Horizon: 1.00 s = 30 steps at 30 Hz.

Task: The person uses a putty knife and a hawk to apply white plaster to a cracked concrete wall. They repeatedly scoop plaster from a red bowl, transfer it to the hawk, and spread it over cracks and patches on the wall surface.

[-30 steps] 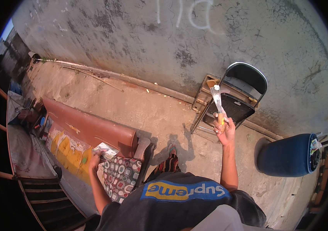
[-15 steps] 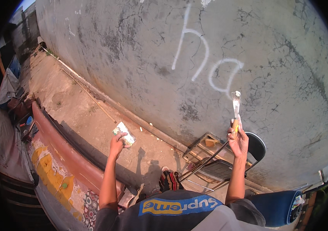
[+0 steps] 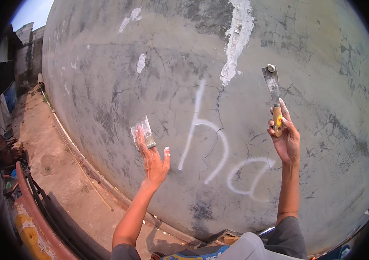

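My right hand [image 3: 289,145] grips the wooden handle of a putty knife [image 3: 272,84], blade pointing up, at the right. A small lump of whitish filler [image 3: 271,68] sits at the blade's tip. On the left, my left hand [image 3: 155,167] has its fingers stretched along a smeared rectangular scraper plate [image 3: 147,128], thumb spread away; how the fingers grip the plate is partly hidden. Both tools are in front of a grey cracked wall [image 3: 167,99]. A long white filler strip [image 3: 237,41] runs down its upper part, with smaller white patches [image 3: 141,63] to the left.
White painted strokes [image 3: 198,122] mark the wall between my hands. A thin stick [image 3: 90,182] lies on the dirt ground along the wall's foot. At the lower left is a worn red and yellow curved panel [image 3: 30,229]; a wooden crate [image 3: 227,237] shows at the bottom.
The view has tilted up, showing more of the upper wall and the filler strip. Both hands have risen, and my left hand with the plate has come in front of the wall, its thumb now spread.
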### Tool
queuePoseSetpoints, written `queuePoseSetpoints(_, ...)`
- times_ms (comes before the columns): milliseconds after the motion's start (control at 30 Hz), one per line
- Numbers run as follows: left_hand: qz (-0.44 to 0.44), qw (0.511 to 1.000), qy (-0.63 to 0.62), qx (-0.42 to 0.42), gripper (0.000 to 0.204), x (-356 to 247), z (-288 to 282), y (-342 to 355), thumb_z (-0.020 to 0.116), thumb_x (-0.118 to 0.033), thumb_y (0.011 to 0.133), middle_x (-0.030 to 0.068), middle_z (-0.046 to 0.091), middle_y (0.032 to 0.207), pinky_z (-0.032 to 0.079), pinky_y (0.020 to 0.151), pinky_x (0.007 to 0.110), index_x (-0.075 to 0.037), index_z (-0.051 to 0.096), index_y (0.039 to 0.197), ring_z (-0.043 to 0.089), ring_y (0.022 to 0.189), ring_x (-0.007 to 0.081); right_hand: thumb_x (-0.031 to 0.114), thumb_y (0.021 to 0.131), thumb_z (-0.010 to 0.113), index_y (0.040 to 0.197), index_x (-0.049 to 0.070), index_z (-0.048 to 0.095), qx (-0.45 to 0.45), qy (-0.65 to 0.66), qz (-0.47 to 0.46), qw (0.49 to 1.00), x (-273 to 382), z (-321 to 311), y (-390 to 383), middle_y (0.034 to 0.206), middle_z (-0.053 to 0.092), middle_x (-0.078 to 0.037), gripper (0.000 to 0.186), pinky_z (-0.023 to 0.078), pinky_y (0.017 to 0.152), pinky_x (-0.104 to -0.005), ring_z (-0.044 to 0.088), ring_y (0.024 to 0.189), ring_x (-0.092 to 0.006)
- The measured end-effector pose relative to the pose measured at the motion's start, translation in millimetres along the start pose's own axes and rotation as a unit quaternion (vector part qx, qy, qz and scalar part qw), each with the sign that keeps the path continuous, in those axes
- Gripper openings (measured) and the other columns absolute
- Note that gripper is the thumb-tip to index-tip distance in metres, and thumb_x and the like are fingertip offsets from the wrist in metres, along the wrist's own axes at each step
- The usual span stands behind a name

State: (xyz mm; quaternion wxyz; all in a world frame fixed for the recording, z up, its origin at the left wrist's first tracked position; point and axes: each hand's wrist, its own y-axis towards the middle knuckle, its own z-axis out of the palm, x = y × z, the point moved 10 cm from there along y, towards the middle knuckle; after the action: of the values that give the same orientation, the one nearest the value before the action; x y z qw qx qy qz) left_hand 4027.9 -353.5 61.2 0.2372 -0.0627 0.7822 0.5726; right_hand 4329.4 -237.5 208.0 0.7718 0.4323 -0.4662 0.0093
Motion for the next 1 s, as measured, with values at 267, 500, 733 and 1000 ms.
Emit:
queuePoseSetpoints(267,0.138,0.987,-0.038,-0.068,0.072,15,86,108,0.048,-0.019,0.088,0.0214,-0.003,0.146,0.009,0.109,0.056,0.013,0.004,0.135,-0.006,0.136,0.0417,0.021,0.088,0.048,0.141,0.002,0.025,0.012,-0.079,-0.072,0.994,-2,23,87,0.12,0.043,-0.013,0.061,0.045,0.07,-0.0222,0.049,0.085,-0.0122)
queuePoseSetpoints(500,0.228,0.957,-0.1,-0.15,0.07,54,123,173,0.046,-0.029,0.087,0.0192,0.009,0.146,0.017,0.107,0.055,0.006,0.014,0.138,0.004,0.135,0.0447,0.018,0.088,0.044,0.137,0.006,0.037,-0.064,-0.225,-0.2,0.952,43,33,146,0.116,0.049,-0.01,0.051,0.044,0.074,-0.0231,0.05,0.085,-0.0111)
queuePoseSetpoints(733,0.22,0.949,-0.138,-0.18,0.074,62,113,173,0.043,-0.035,0.085,0.0229,0.012,0.144,0.014,0.106,0.058,-0.009,0.007,0.144,0.008,0.134,0.0466,0.015,0.09,0.039,0.132,0.015,0.048,-0.149,-0.448,-0.373,0.799,158,59,234,0.112,0.053,-0.007,0.043,0.044,0.075,-0.0249,0.048,0.08,-0.0093)
queuePoseSetpoints(1000,0.185,0.961,-0.136,-0.157,0.079,67,120,181,0.045,-0.034,0.082,0.0243,0.016,0.142,0.015,0.105,0.059,0.003,0.006,0.14,0.011,0.132,0.0479,0.012,0.088,0.04,0.124,0.009,0.055,-0.19,-0.671,-0.528,0.485,250,125,342,0.112,0.056,-0.01,0.04,0.042,0.083,-0.0294,0.056,0.096,-0.02)
